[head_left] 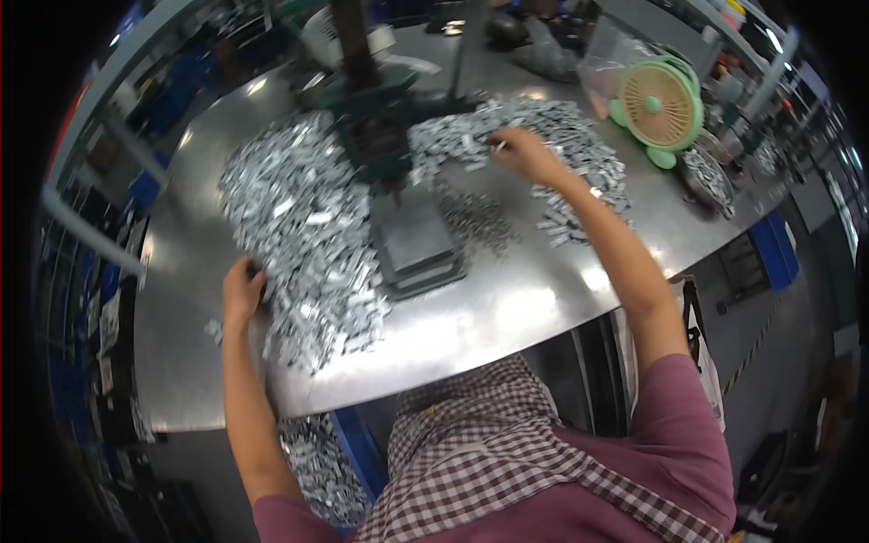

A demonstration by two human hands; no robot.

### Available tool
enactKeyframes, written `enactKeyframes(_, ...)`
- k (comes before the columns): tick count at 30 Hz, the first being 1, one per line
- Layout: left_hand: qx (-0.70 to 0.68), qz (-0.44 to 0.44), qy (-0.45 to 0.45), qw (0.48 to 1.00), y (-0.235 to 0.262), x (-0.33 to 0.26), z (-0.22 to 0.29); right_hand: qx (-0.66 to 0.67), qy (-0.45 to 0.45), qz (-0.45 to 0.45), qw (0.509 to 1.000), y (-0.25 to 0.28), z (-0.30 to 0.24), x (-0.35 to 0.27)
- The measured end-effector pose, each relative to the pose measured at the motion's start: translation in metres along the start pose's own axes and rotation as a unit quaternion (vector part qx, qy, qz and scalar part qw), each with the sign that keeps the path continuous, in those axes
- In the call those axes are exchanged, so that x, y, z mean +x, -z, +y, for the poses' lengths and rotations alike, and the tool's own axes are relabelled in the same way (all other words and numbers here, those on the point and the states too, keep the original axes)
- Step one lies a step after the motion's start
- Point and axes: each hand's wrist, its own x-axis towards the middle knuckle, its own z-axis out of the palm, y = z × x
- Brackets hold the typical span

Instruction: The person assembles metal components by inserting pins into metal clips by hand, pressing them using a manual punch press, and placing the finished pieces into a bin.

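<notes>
My left hand [243, 291] is at the left edge of a big pile of small silvery metal pieces [312, 195], its fingers curled; whatever they hold is hidden. Reaching past the press, my right hand [525, 156] pinches at the near side of a second heap of metal pieces [579, 149]. A small bright spot shows at its fingertips, too blurred to name. Between the hands stands a dark green bench press [376, 136] with a flat grey base [415, 237]. Small dark parts [480, 222] lie scattered to the right of that base.
The shiny metal table [471, 330] ends close to my checked apron. A green fan [659, 104] stands at the right, with a bowl of metal parts [708, 179] beside it. Below the table's front edge, a blue bin [358, 448] holds more pieces.
</notes>
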Motion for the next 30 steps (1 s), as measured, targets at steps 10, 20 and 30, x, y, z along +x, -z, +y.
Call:
enactKeyframes(10, -0.101, 0.092, -0.022, 0.990, 0.010, -0.002, -0.035, -0.271, 0.199, 0.039, 0.941, -0.062, 0.007, 0.007)
enactKeyframes(20, -0.535, -0.099, 0.051, 0.838, 0.004, -0.044, 0.092, -0.212, 0.057, -0.049, 0.974, -0.043, 0.022, -0.021)
enactKeyframes(30, -0.567, -0.178, -0.002, 0.804, -0.012, -0.064, 0.155, -0.235, 0.183, 0.119, 0.947, -0.032, 0.031, -0.061)
